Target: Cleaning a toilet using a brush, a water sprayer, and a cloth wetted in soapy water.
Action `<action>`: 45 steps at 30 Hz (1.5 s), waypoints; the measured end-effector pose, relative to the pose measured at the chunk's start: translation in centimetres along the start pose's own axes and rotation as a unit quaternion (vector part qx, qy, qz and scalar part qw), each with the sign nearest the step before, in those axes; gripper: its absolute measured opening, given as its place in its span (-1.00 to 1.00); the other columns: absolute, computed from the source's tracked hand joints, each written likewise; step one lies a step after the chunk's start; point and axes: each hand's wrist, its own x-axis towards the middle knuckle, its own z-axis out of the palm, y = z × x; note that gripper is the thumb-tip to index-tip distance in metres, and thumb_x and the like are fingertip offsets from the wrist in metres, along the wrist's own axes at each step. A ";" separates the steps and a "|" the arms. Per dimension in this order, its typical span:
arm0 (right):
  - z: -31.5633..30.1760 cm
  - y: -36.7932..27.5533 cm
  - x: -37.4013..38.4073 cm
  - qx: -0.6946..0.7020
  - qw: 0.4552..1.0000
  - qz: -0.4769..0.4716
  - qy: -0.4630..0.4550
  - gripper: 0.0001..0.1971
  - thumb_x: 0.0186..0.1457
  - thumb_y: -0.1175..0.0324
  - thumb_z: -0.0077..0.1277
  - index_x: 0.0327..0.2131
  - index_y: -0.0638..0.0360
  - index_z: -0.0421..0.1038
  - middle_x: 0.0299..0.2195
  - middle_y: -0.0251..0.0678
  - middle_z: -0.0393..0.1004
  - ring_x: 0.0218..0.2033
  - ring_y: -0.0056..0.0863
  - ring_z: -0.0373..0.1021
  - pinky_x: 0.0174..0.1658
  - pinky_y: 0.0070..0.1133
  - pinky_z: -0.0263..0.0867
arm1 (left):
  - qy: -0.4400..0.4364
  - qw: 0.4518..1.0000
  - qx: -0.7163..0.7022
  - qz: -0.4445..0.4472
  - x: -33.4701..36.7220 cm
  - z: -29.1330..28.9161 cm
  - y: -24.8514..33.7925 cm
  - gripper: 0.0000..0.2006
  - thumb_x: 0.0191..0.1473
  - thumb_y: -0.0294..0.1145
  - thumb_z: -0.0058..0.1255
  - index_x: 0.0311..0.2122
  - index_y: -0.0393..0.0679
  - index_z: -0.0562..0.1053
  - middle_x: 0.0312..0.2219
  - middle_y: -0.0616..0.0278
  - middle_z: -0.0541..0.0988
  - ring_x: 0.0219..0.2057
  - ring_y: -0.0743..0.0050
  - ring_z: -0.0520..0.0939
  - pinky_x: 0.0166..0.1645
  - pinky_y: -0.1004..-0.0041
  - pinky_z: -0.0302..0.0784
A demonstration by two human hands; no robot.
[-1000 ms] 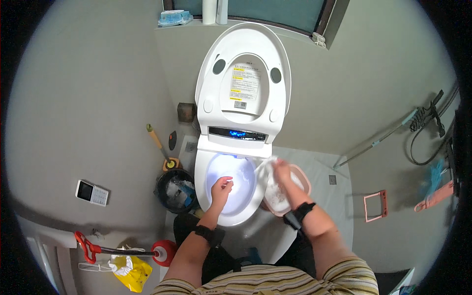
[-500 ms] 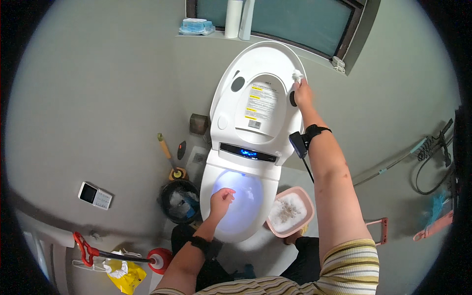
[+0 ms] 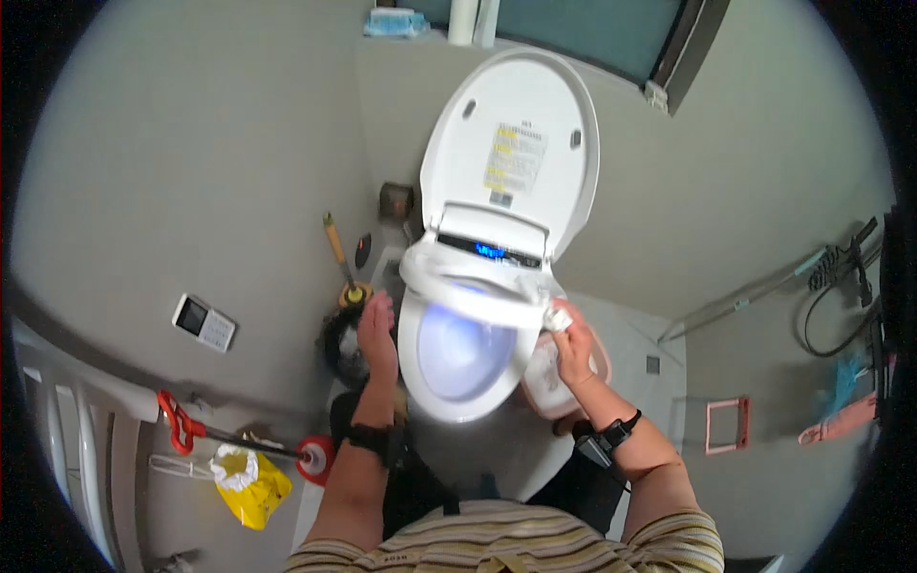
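Firstly, at far left, one pale remote (image 3: 204, 323) on the grey wall (image 3: 210, 172); lower, one red-handled plunger (image 3: 313, 461) and one yellow bag (image 3: 256, 495). Next, one black bin (image 3: 330, 359). Above its right side, as I look down, one left hand (image 3: 378, 329), raised, holding nothing visible; whether its fingers touch one another, I cannot tell. Centre: one white toilet bowl (image 3: 458, 411), lit bluish inside, with its lid (image 3: 506, 100) upright behind. Between these, one white toilet seat (image 3: 487, 309), blurred, tilted, neither flat on the bowl nor back against the lid; its visible band runs crosswise, dipping rightward. Just beside that lower end, one right hand (image 3: 570, 346), the nearer of the two, fingers clamped on a white wad (image 3: 557, 320); the seat lies leftward from these fingertips, actual contact unclear. Lastly, one pink basin (image 3: 604, 363), partly hidden by the right hand, and one pink frame (image 3: 712, 430).
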 end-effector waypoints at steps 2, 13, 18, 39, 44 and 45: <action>0.1 -0.8 -4.0 0.008 0.987 -0.027 -0.156 -0.70 0.13 0.37 -0.08 -0.07 0.23 0.42 0.06 -0.19 0.39 0.13 -0.23 0.26 0.24 -0.35 0.05 | -0.017 1.000 0.007 0.003 -0.3 -1.2 1.3 -0.66 0.24 -0.29 -0.10 0.03 -0.26 0.43 -0.11 0.20 0.52 -0.18 0.60 0.47 -0.07 0.52 0.40; 4.5 7.1 -14.2 -0.116 0.906 0.041 -0.405 -0.59 0.14 0.51 -0.14 0.09 0.07 0.30 0.24 -0.31 0.17 0.30 -0.21 0.01 0.33 -0.37 -0.01 | -0.364 0.748 0.555 0.020 -8.2 -5.0 -7.6 -0.32 -0.01 -0.11 0.13 0.14 -0.34 0.27 0.16 -0.16 0.27 0.20 -0.02 0.27 0.25 0.21 0.19; 6.2 10.2 -14.8 -0.101 0.919 0.099 -0.367 -0.63 0.12 0.52 -0.13 0.02 0.09 0.39 0.12 -0.27 0.34 0.19 -0.24 0.19 0.24 -0.41 0.13 | -0.382 0.561 0.734 0.021 -8.5 -3.4 -10.7 -0.39 -0.02 -0.13 0.09 0.07 -0.34 0.34 0.17 -0.16 0.24 0.19 -0.06 0.27 0.20 0.20 0.26; 2.3 10.4 47.6 -0.389 0.850 -0.266 0.237 -0.49 0.08 0.36 0.03 0.15 -0.14 0.28 0.03 -0.10 0.38 0.04 -0.14 0.33 0.05 -0.33 0.28 | -0.404 0.765 0.500 -0.012 5.8 3.8 -16.1 -0.72 0.07 -0.26 0.02 -0.12 -0.11 0.52 -0.33 0.04 0.62 -0.28 0.06 0.63 -0.15 0.20 0.52; 12.2 13.1 43.0 -0.475 0.834 -0.246 0.136 -0.24 0.05 0.09 0.05 0.28 0.07 0.01 0.36 -0.07 -0.25 0.37 0.01 -0.32 0.33 -0.09 -0.26 | -0.466 0.739 0.481 -0.071 6.3 4.8 -14.0 -0.69 0.07 -0.24 0.01 -0.09 -0.09 0.51 -0.24 0.02 0.59 -0.20 0.02 0.60 -0.08 0.16 0.50; 14.2 13.7 40.9 -0.474 0.842 -0.242 0.088 -0.23 0.05 0.08 0.05 0.28 0.09 0.00 0.35 -0.05 -0.22 0.36 0.01 -0.29 0.34 -0.12 -0.26 | -0.453 0.736 0.496 -0.077 6.2 4.4 -14.3 -0.69 0.08 -0.23 0.01 -0.08 -0.09 0.51 -0.23 0.02 0.59 -0.18 0.01 0.59 -0.07 0.16 0.50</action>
